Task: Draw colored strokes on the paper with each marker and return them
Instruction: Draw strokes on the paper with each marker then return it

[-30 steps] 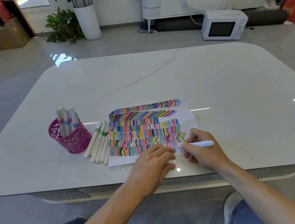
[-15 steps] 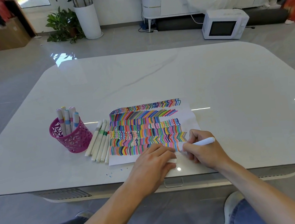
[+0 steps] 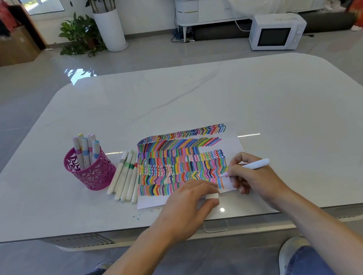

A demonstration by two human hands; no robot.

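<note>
A sheet of paper (image 3: 231, 146) covered with rows of colored strokes lies near the table's front edge. My right hand (image 3: 252, 178) grips a white marker (image 3: 256, 165) with a pink tip that touches the paper's lower right part. My left hand (image 3: 188, 204) rests on the paper's front edge and holds a small white marker cap (image 3: 212, 196) in curled fingers. A pink perforated pen cup (image 3: 91, 170) with several markers stands left of the paper. Several white markers (image 3: 124, 177) lie side by side between the cup and the paper.
The white marble table (image 3: 194, 99) stretches far beyond the paper. Small blue ink specks (image 3: 137, 217) dot the front edge. On the floor behind the table are a white microwave (image 3: 276, 32), a potted plant (image 3: 105, 17) and a white cabinet.
My right hand has tilted the marker and lifted its tip slightly higher on the bottom row. My left hand stays on the paper's front edge.
</note>
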